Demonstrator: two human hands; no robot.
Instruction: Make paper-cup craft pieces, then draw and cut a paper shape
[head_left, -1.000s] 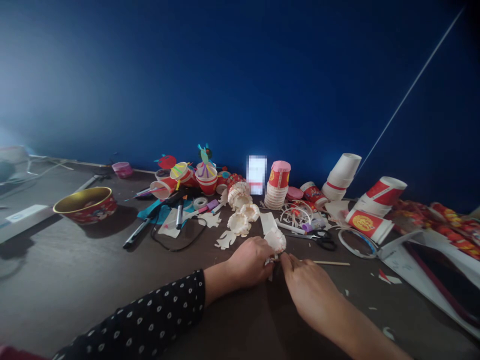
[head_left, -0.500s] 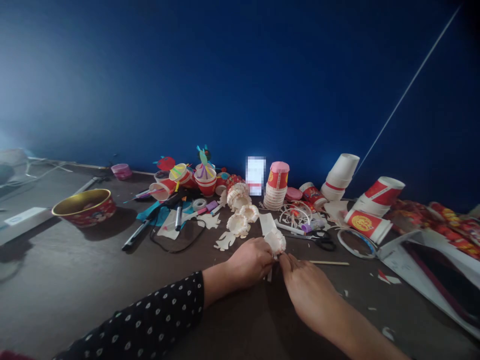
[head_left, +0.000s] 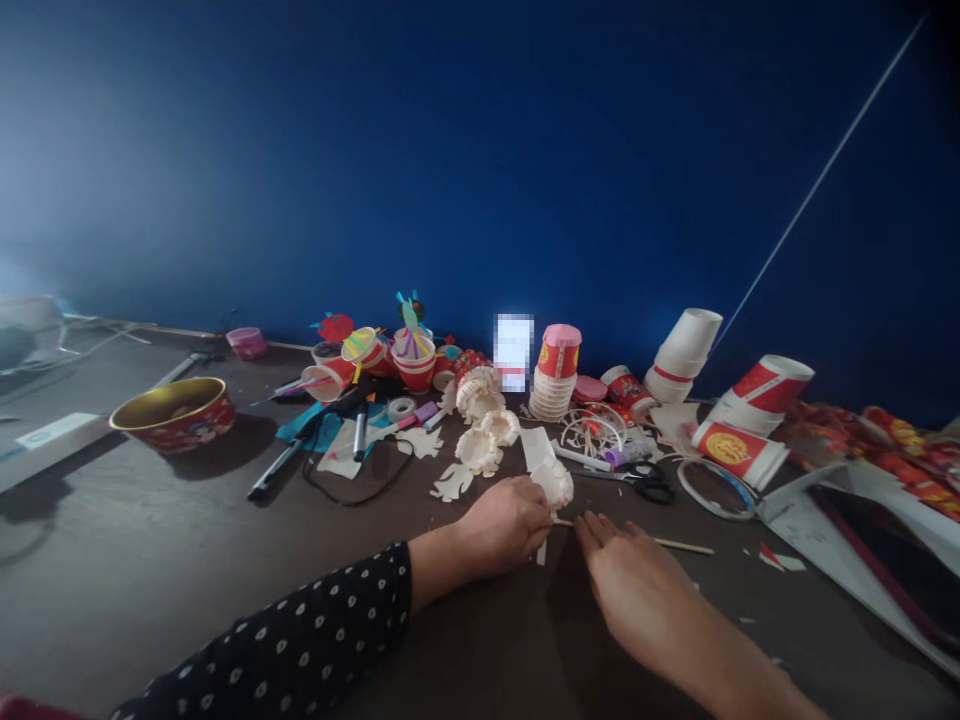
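My left hand (head_left: 504, 524) is closed, its fingers pinched at the left edge of a white paper-cup piece (head_left: 553, 484) with curled, petal-like strips. A narrow paper strip (head_left: 541, 552) shows just below the fingertips. A thin wooden stick (head_left: 686, 546) runs under my right hand (head_left: 626, 570); its left end comes out by the curled piece. My right fingers lie close together over the stick, and their undersides are hidden. Behind the hands stand more curled cup pieces (head_left: 480, 450), and a flat paper cut-out (head_left: 452, 482) lies to their left.
Scissors (head_left: 649, 482), a marker (head_left: 581, 458) and a white ring (head_left: 716, 488) lie beyond my right hand. Stacked paper cups (head_left: 555, 375) stand toward the blue wall. A red and gold bowl (head_left: 174, 420) is at left; a phone in a white box (head_left: 877, 560) sits at right.
My right hand has shifted slightly to the right, and the stick has slid right with it. A gap has opened between the right fingertips and the curled piece. My left hand stays there.
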